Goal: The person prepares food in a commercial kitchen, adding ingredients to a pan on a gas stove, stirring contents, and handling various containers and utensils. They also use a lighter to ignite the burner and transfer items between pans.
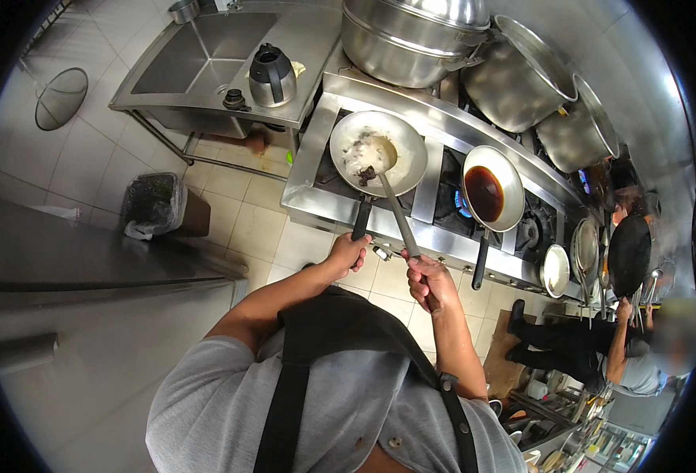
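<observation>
My left hand (pixel 346 254) grips the black handle of a light-coloured frying pan (pixel 417 159) on the stove's left end. In that pan lies a creamy white mixture (pixel 362 155) with dark bits and one dark clump. My right hand (pixel 432 281) is closed around the long handle of a metal ladle (pixel 388 152), whose bowl rests in the mixture. To the right, a second frying pan (pixel 511 177) holds a dark reddish-brown liquid (pixel 482 194); a blue flame shows at its left side, and its black handle points towards me.
Large steel pots (pixel 516 83) stand behind the stove (pixel 426 195). At left are a steel sink (pixel 197 56), a thermal jug (pixel 272 77) and a lined bin (pixel 154 204). Along the stove to the right, a co-worker (pixel 590 349) holds a dark wok (pixel 629 254).
</observation>
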The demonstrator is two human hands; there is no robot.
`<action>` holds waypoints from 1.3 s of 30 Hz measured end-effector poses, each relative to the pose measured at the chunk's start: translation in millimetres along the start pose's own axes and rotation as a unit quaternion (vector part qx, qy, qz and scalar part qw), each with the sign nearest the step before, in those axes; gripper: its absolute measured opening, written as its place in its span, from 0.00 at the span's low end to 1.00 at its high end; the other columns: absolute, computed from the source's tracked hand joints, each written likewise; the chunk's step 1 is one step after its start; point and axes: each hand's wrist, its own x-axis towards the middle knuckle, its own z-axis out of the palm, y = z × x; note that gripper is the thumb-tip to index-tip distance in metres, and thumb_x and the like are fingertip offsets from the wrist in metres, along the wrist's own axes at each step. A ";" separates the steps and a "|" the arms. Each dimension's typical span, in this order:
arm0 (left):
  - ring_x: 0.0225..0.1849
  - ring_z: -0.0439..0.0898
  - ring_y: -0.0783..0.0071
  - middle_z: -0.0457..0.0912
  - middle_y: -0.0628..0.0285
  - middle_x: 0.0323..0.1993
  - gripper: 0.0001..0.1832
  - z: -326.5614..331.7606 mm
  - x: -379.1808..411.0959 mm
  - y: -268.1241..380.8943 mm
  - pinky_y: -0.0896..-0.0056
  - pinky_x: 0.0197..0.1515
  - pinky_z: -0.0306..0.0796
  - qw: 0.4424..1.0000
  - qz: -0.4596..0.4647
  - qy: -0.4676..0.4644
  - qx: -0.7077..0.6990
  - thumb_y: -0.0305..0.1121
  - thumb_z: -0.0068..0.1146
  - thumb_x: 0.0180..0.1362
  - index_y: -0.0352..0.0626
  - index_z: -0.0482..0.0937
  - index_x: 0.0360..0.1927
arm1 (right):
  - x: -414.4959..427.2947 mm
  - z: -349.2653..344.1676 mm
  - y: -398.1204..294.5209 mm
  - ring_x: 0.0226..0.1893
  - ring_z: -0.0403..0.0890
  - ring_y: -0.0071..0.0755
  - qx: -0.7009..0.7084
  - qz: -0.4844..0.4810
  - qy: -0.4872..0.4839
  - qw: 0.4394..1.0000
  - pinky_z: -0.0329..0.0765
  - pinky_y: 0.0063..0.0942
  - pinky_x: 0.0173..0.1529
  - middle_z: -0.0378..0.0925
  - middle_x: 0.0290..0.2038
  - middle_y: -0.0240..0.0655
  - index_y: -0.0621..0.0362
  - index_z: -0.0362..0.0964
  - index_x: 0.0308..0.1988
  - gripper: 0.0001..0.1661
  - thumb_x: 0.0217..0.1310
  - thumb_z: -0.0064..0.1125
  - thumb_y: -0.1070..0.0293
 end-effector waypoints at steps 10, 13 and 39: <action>0.10 0.64 0.78 0.66 0.70 0.15 0.13 0.6 0.1 -1.1 0.73 0.10 0.56 1.000 0.002 0.006 0.007 0.40 0.54 0.61 0.45 0.66 0.31 | 24.5 1.6 12.0 0.08 0.64 0.19 -0.392 -0.138 0.132 0.900 0.61 0.21 0.13 0.65 0.15 0.27 0.61 0.66 0.31 0.04 0.58 0.52 0.73; 0.10 0.65 0.78 0.66 0.69 0.15 0.13 1.5 0.7 -1.4 0.73 0.10 0.57 1.000 0.003 0.004 0.013 0.41 0.54 0.61 0.45 0.66 0.32 | 41.5 -15.1 17.7 0.09 0.65 0.20 -0.490 -0.190 0.155 0.837 0.62 0.23 0.14 0.64 0.15 0.28 0.62 0.65 0.31 0.05 0.58 0.53 0.73; 0.11 0.67 0.79 0.68 0.68 0.16 0.11 0.9 3.0 -3.8 0.74 0.09 0.58 1.000 0.007 0.001 0.004 0.39 0.55 0.60 0.44 0.68 0.31 | -4.6 3.8 11.1 0.08 0.66 0.23 -0.474 -0.138 0.157 0.855 0.65 0.25 0.15 0.66 0.15 0.32 0.63 0.65 0.30 0.07 0.58 0.53 0.73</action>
